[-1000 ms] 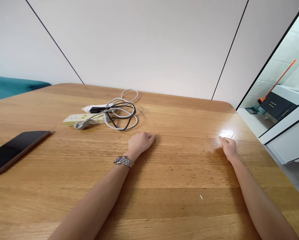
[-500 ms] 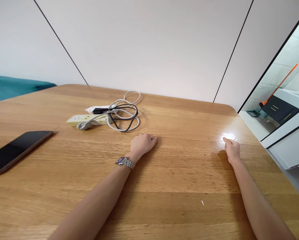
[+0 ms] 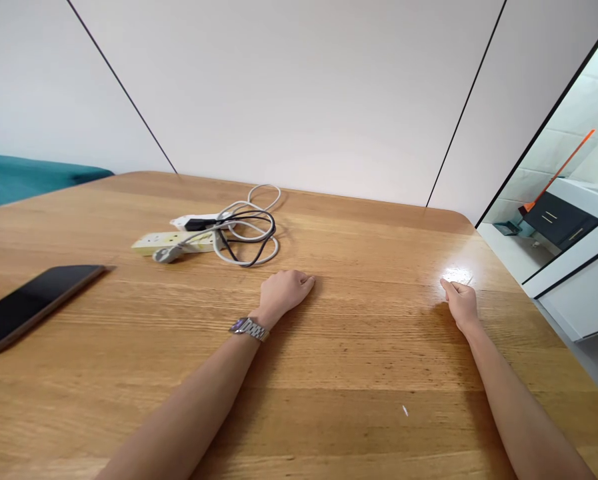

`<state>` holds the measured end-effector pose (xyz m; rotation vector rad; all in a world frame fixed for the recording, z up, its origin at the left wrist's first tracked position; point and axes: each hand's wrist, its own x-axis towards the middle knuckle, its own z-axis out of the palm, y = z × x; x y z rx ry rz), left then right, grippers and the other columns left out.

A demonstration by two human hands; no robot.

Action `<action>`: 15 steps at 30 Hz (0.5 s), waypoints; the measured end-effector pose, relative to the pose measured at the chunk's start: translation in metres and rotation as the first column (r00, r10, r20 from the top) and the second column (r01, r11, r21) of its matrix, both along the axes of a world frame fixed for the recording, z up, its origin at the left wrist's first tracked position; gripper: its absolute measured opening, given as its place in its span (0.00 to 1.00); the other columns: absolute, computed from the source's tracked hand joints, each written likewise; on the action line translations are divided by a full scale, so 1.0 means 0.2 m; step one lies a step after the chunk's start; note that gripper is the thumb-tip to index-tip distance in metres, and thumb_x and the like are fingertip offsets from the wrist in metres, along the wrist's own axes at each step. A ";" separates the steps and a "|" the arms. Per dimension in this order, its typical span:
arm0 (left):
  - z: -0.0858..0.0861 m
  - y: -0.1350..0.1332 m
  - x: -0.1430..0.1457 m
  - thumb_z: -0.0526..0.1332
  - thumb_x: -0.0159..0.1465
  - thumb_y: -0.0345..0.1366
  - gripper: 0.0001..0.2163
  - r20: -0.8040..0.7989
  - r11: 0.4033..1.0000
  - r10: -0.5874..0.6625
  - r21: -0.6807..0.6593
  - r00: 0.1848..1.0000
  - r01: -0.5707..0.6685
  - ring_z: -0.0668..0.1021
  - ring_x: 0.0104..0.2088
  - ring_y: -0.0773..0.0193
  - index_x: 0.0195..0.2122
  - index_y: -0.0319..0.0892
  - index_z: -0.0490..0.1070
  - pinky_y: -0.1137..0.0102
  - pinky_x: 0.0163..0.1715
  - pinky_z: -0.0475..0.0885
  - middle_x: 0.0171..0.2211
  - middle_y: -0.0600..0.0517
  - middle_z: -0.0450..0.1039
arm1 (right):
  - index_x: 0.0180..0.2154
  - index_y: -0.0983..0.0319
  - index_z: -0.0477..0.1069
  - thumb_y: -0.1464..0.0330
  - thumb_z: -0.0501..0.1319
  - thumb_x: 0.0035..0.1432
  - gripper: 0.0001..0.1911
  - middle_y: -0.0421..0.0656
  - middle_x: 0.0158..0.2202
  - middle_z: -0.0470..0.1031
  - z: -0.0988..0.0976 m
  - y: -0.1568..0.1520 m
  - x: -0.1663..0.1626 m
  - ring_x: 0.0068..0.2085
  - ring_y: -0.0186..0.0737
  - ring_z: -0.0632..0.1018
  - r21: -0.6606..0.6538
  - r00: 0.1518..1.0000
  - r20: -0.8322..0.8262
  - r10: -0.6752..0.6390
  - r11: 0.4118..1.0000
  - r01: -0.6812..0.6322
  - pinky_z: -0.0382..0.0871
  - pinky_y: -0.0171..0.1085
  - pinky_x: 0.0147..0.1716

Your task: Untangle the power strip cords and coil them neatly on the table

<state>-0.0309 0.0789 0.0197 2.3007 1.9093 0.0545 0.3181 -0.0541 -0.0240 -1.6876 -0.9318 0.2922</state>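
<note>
My left hand (image 3: 283,292) rests on the wooden table (image 3: 349,347), curled into a loose fist with no object showing in it. A metal-band watch (image 3: 249,328) is on that wrist. Farther right, my right hand (image 3: 461,303) is closed, thumb and forefinger together near a bright reflection on the tabletop. A thin pale sliver (image 3: 469,281) shows just behind its fingers; what it is and whether the fingers grip it is unclear. Between my forearms lies a small white strip (image 3: 405,411).
Beyond my left hand sit two power strips (image 3: 199,243) with tangled grey and black cables (image 3: 249,261). A dark phone (image 3: 33,303) lies at the left. White panels (image 3: 299,100) stand behind the table. Through the opening at right, an orange-handled broom (image 3: 561,170) leans beside a dark cabinet (image 3: 553,217).
My right hand has shifted slightly left and down, still closed. My left hand stays put on the table. The whole view has tipped very slightly.
</note>
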 end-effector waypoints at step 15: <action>-0.01 0.00 0.00 0.44 0.64 0.48 0.23 0.002 1.000 -0.007 -0.013 1.000 0.007 0.78 0.42 0.47 0.31 0.42 0.76 0.65 0.34 0.66 0.39 0.40 0.78 | 0.13 0.57 0.50 0.55 0.59 0.49 0.24 0.34 0.14 0.49 0.01 0.00 0.00 0.20 0.31 0.54 -0.013 1.000 -0.009 -0.010 1.000 0.010 0.49 0.35 0.20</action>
